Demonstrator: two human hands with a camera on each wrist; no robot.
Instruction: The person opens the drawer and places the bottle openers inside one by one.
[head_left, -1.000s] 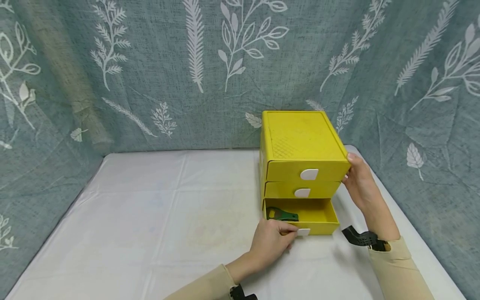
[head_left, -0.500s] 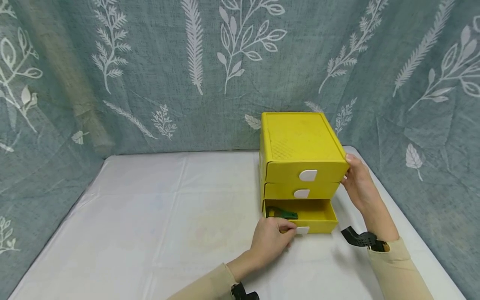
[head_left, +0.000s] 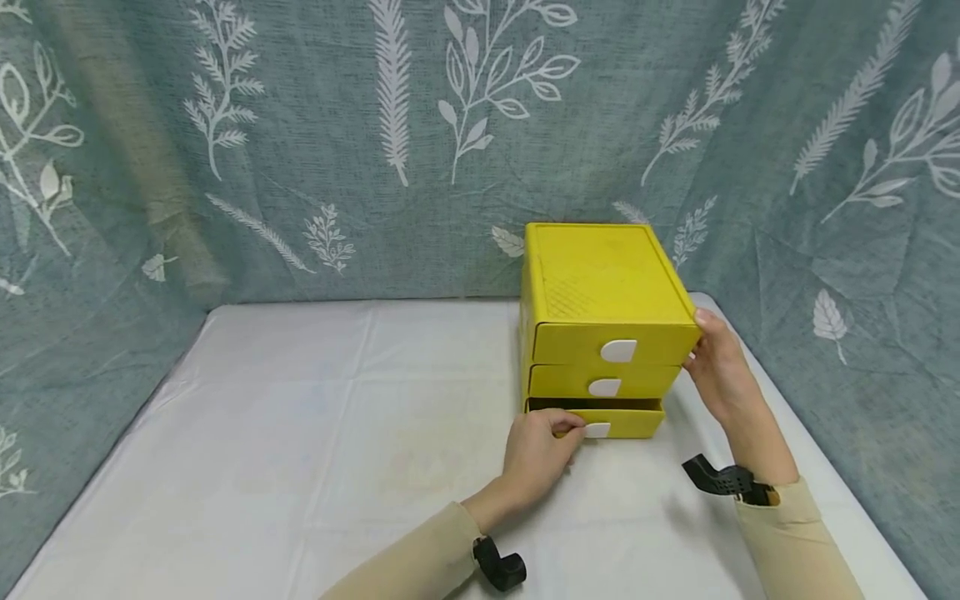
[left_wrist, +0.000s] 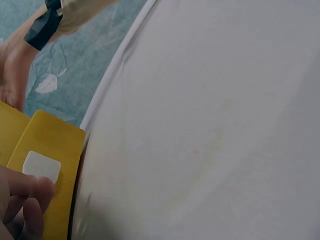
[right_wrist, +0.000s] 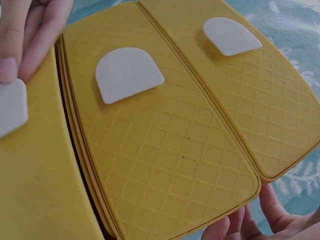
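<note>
A yellow cabinet [head_left: 611,271] with three stacked drawers stands at the right of the table. My left hand [head_left: 536,458] pinches the white handle [head_left: 597,430] of the bottom drawer [head_left: 636,423], which is slightly pulled out with a dark gap above its front. In the left wrist view, curled fingers [left_wrist: 42,190] meet that handle. At the cabinet's right side, my right hand [head_left: 722,367] rests its fingertips against the wall near the top front corner. The right wrist view shows its fingers [right_wrist: 272,205] touching that side. The drawer's contents are hidden.
The middle drawer [head_left: 562,381] and top drawer [head_left: 566,343] are closed, each with a white handle. A white cloth [head_left: 300,450] covers the table. A blue-green leaf-patterned curtain [head_left: 315,150] hangs behind and at both sides.
The bottom drawer has slid inward, moved by my left hand on its handle. The green object seen inside earlier is now out of sight. My right hand stays at the cabinet's side.
</note>
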